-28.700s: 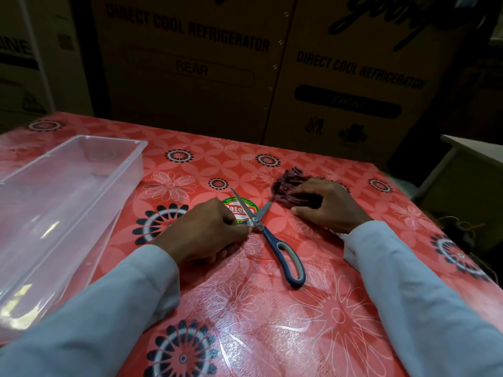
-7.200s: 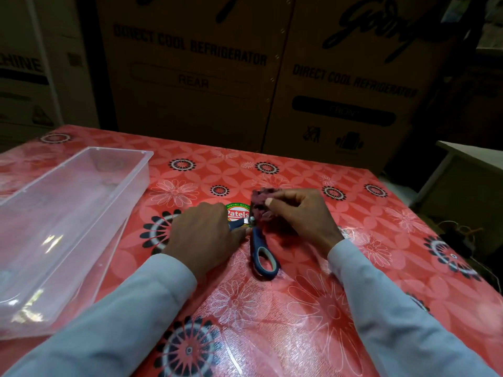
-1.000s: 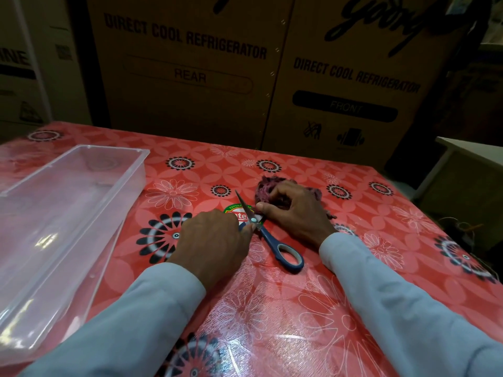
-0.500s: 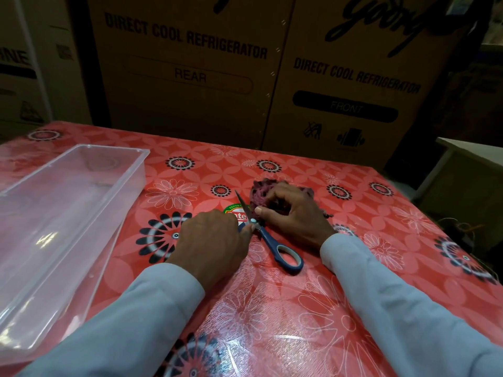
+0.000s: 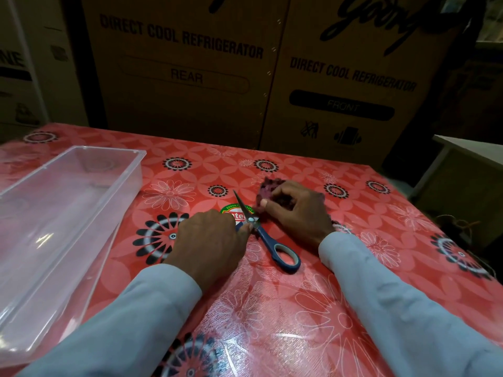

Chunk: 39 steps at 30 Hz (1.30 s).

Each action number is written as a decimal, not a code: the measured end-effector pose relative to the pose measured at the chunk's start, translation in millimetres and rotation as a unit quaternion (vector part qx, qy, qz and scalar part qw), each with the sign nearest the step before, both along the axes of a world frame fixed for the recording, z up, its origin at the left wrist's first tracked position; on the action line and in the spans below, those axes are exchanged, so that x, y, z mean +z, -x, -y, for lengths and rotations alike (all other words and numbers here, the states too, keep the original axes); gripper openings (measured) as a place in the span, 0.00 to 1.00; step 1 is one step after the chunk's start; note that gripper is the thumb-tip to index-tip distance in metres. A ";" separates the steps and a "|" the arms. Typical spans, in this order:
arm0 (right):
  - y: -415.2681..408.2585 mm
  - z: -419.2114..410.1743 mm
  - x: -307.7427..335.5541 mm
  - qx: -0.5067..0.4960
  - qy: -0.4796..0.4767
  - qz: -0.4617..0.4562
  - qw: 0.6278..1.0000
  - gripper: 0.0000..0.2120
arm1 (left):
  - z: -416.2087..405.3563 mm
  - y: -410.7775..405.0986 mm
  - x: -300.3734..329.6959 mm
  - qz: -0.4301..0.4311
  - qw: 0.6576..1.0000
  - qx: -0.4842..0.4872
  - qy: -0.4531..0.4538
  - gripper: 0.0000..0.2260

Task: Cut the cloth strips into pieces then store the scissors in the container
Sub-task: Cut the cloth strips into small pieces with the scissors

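Scissors (image 5: pixel 265 235) flat on desk (image 5: pixel 353 308) — left hand (image 5: pixel 209 240) grip curled on one handle, right hand (image 5: pixel 296 210) pinching cloth (image 5: pixel 268 186).

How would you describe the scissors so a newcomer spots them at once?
Start at the red flowered tablecloth, right of the clear plastic container. Between the two hands lie the scissors, with the left hand on one side and the right hand, holding maroon cloth, on the other. They alone have metal blades and a blue loop handle.
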State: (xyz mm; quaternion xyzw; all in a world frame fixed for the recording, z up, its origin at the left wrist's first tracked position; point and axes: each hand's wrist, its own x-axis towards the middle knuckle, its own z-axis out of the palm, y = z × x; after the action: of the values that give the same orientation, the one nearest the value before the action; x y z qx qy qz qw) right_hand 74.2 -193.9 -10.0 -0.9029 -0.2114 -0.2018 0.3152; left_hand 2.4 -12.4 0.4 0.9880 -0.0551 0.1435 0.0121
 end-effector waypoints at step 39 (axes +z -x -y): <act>-10.3 1.0 1.3 0.007 -0.112 -0.043 0.993 0.07 | 0.6 -4.7 -2.4 0.010 1.000 -0.006 0.005 0.26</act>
State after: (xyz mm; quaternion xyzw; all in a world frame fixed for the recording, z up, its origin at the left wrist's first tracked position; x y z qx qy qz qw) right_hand 84.5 -194.9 -8.7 -0.8681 -0.1806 -0.1832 0.4245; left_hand 7.2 -13.0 -1.9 0.9861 -0.0607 0.1536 0.0175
